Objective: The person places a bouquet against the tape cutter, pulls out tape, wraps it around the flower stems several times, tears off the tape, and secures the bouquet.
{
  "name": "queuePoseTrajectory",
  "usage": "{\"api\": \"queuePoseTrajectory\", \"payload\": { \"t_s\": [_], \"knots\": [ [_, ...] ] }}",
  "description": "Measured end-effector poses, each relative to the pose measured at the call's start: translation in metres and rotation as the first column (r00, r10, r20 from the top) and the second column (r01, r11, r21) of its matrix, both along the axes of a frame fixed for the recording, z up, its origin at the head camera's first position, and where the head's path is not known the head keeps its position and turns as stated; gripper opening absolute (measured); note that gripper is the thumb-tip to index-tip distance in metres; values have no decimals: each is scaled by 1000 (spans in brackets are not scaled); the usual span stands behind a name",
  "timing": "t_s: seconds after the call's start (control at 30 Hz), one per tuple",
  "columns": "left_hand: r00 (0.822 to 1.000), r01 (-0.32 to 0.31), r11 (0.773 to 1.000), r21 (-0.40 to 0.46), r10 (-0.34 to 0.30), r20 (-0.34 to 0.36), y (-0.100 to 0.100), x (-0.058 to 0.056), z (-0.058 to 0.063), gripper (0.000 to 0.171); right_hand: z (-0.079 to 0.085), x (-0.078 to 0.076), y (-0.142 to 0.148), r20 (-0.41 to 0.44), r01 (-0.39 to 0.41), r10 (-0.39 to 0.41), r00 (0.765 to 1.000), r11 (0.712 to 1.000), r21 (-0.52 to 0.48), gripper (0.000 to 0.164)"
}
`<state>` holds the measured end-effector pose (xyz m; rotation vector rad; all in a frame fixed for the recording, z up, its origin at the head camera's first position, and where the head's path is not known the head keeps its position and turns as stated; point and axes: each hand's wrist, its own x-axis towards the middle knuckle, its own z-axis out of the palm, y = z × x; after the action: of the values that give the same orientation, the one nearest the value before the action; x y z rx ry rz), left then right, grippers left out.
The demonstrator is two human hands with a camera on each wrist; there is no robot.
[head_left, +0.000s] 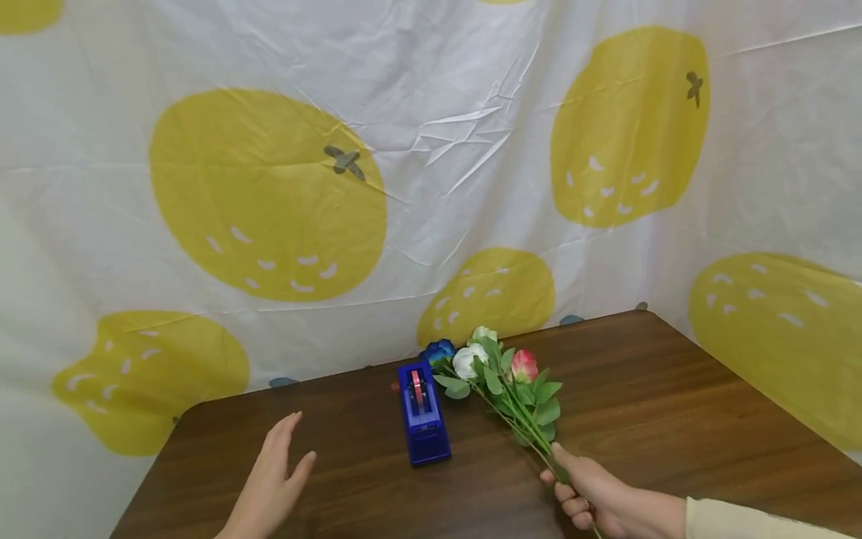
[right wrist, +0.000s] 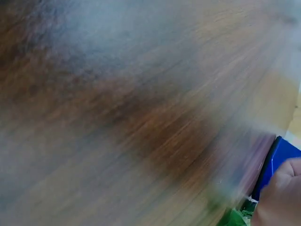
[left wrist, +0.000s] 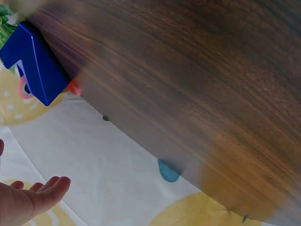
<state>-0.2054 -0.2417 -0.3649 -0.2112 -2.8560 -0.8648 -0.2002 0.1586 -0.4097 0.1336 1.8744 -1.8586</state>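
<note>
My right hand [head_left: 589, 490] grips the green stems of a bunch of flowers [head_left: 515, 404] with blue, white and pink-red heads, which point away from me across the table. Left of the bunch stands a blue tape dispenser [head_left: 424, 415] with a pinkish-red roll in it. The blue flower lies close by its far end. My left hand [head_left: 269, 471] hovers left of the dispenser, fingers extended and touching nothing. In the left wrist view the dispenser [left wrist: 37, 63] shows from its side, apart from the hand [left wrist: 33, 200]. The right wrist view catches only part of the gripping hand [right wrist: 280, 200].
A dark brown wooden table [head_left: 350, 449] bears everything. Its far edge meets a white cloth [head_left: 444, 150] printed with yellow fruit, which also hangs along the right side. A small reddish thing [left wrist: 74, 87] peeks out beside the dispenser.
</note>
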Motion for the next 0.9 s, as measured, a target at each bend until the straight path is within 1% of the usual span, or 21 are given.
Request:
{"api": "queuePoseTrajectory", "payload": {
  "t_s": [0.1, 0.2, 0.33, 0.47, 0.6, 0.7, 0.8, 0.9],
  "knots": [
    [1000, 5, 1000, -2, -5, -22, 1, 0, 0, 59, 2, 0, 2, -28, 58, -59, 998, 998, -38, 38],
    [999, 14, 1000, 1, -14, -33, 2, 0, 1, 59, 5, 0, 6, -73, 38, -43, 996, 997, -68, 35],
    [999, 19, 1000, 2, -19, -37, 3, 1, 3, 59, 17, 1, 11, -109, -1, -10, 994, 995, -102, 35],
    [999, 17, 1000, -5, -18, -51, 3, 2, 4, 59, 32, 1, 12, -138, -8, -4, 990, 996, -89, 43],
    [997, 16, 1000, -11, -17, -81, 2, 3, 4, 59, 41, 2, 11, -185, 4, -19, 983, 997, -76, 47],
    [996, 13, 1000, -10, -14, -93, 2, 4, 4, 59, 45, 3, 9, -215, 28, -44, 976, 997, -75, 46],
    [996, 6, 1000, -11, -7, -92, 1, 4, 4, 58, 47, 5, 7, -225, 64, -76, 971, 996, -60, 43],
    [996, -3, 1000, -12, 2, -85, -2, 2, 3, 58, 47, 7, 5, -262, 101, -108, 959, 994, -40, 42]
  ]
}}
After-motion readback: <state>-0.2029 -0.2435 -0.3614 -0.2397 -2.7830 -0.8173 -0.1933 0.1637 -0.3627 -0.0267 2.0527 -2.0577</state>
